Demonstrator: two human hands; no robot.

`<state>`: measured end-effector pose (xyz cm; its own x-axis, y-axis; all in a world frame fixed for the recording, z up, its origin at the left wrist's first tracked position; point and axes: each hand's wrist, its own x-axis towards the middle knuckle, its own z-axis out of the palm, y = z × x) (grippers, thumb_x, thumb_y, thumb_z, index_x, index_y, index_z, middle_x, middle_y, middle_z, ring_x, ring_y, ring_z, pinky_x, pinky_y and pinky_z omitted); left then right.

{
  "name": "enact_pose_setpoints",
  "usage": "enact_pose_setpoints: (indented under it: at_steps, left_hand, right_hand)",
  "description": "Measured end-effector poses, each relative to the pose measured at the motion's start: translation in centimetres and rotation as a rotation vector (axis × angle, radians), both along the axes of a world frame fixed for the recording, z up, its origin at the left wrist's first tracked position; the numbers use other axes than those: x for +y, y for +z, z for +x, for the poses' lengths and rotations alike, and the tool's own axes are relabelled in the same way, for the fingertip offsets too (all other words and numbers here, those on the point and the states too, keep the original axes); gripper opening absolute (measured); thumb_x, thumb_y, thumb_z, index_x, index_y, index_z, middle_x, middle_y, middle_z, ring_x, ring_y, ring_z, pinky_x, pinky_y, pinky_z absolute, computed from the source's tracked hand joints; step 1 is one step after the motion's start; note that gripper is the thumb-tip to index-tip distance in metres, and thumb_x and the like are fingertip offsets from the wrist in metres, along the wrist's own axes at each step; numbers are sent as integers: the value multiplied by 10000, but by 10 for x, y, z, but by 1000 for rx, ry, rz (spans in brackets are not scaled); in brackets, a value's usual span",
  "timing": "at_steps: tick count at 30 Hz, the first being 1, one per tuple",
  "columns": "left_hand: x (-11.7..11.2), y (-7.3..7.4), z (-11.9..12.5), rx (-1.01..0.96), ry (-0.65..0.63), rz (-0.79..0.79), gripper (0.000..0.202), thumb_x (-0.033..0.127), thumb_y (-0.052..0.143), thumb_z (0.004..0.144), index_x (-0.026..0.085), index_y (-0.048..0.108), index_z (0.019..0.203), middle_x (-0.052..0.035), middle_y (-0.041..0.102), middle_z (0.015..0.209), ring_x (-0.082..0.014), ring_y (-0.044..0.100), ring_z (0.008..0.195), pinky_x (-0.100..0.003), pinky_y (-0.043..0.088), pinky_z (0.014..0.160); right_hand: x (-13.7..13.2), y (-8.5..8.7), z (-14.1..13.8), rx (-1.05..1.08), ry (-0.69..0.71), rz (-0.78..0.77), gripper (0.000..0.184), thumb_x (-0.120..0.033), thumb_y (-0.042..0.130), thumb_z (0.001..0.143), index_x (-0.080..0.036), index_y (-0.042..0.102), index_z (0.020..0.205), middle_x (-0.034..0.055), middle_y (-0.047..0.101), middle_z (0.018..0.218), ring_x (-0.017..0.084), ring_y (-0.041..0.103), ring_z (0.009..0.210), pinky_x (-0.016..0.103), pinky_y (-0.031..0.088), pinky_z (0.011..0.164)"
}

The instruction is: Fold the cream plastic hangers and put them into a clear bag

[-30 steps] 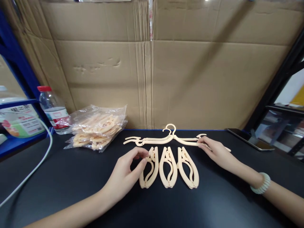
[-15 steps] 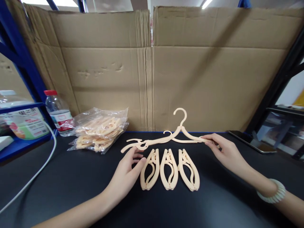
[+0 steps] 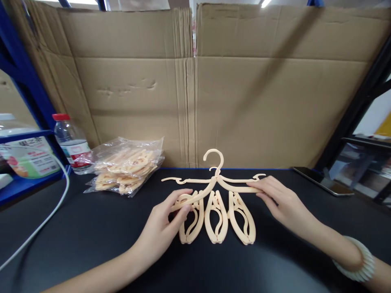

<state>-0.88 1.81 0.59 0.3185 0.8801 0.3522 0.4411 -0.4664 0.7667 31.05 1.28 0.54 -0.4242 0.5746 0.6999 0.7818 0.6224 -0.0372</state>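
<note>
A cream folding clothes hanger (image 3: 207, 191) is spread open between my hands, its hook upright. My left hand (image 3: 165, 219) pinches the end of its left arm between thumb and fingers. The right arm's end is gripped by my right hand (image 3: 276, 197), which hides the tip. Behind it, a second unfolded hanger (image 3: 235, 180) lies flat at the table's back edge. Nearer me, three folded hangers (image 3: 216, 228) lie in a row, the left one partly covered by the held hanger and my left fingers.
Clear plastic bags of cream hangers (image 3: 128, 167) are stacked at the back left, beside a red-capped bottle (image 3: 73, 146). A white cable (image 3: 58, 211) curves along the left side. A dark phone (image 3: 322, 181) lies at the back right. Cardboard (image 3: 275, 114) walls off the back.
The held hanger has come toward me and to the left, uncovering the one behind it. My left fingers have closed on its left arm. My right hand has lowered slightly.
</note>
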Motion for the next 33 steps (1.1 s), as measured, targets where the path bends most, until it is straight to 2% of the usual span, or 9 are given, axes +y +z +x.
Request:
enact_pose_setpoints:
  at_steps: [5, 8, 11, 15, 17, 21, 26, 30, 33]
  left_hand:
    - [2, -1, -1, -49, -24, -67, 297, 404, 482, 933, 239, 542, 1173, 2, 661, 853, -184, 654, 816, -263, 520, 746]
    - [2, -2, -1, -74, -38, -87, 308, 409, 488, 930, 239, 536, 1182, 5, 647, 829, -176, 640, 789, -250, 521, 718]
    - [2, -3, -1, -86, -35, -87, 302, 403, 489, 932, 240, 537, 1181, 7, 641, 818, -165, 626, 766, -237, 516, 706]
    - [1, -3, -1, -89, -46, -80, 303, 411, 495, 930, 243, 537, 1179, 5, 628, 831, -158, 604, 749, -229, 511, 685]
    - [1, -2, -1, -86, -50, -84, 305, 419, 494, 931, 242, 539, 1175, 4, 621, 834, -153, 596, 725, -228, 509, 673]
    - [1, 0, 1, -91, -39, -90, 303, 424, 491, 931, 236, 542, 1163, 4, 613, 825, -151, 592, 720, -223, 503, 664]
    - [1, -1, 1, -107, -56, -97, 293, 417, 483, 935, 231, 533, 1156, 8, 613, 796, -154, 598, 730, -221, 497, 663]
    - [3, -5, -1, -113, -50, -105, 302, 417, 472, 940, 235, 516, 1177, 14, 612, 782, -149, 594, 697, -231, 494, 662]
    - [4, -5, -2, -113, -41, -106, 306, 415, 479, 936, 235, 523, 1180, 13, 621, 785, -150, 599, 698, -237, 496, 672]
  right_hand:
    - [-5, 6, 3, -189, -213, 205, 188, -133, 483, 949, -167, 606, 1086, 48, 695, 903, 235, 529, 802, 356, 376, 673]
    - [-10, 8, 2, -241, -253, 278, 230, -57, 443, 935, -142, 610, 1069, 48, 714, 951, 204, 559, 731, 336, 364, 638]
    - [-13, 8, 0, -283, -270, 352, 300, 13, 423, 899, -124, 602, 1097, 47, 716, 1023, 192, 591, 739, 325, 400, 680]
    - [-13, 10, -4, -323, -324, 392, 296, 23, 417, 894, -131, 614, 1054, 39, 709, 1029, 173, 552, 665, 314, 412, 655]
    - [-12, 11, -5, -327, -351, 386, 306, 24, 406, 886, -133, 624, 1034, 64, 686, 1062, 165, 530, 639, 310, 419, 630]
    - [-11, 6, -5, -292, -377, 370, 352, 46, 382, 841, -133, 633, 1011, 147, 583, 1180, 179, 557, 720, 318, 460, 630]
    - [-11, 1, -8, -105, -224, 220, 381, 16, 374, 881, -169, 588, 1136, 154, 457, 1293, 179, 586, 854, 319, 524, 691]
    - [-11, 2, -12, 167, -102, 75, 309, -106, 446, 938, -219, 563, 1201, 120, 472, 1270, 152, 602, 833, 334, 540, 781]
    - [-7, 1, -11, 410, -28, -118, 321, -217, 520, 931, -248, 538, 1250, 94, 553, 1200, 169, 623, 874, 345, 554, 825]
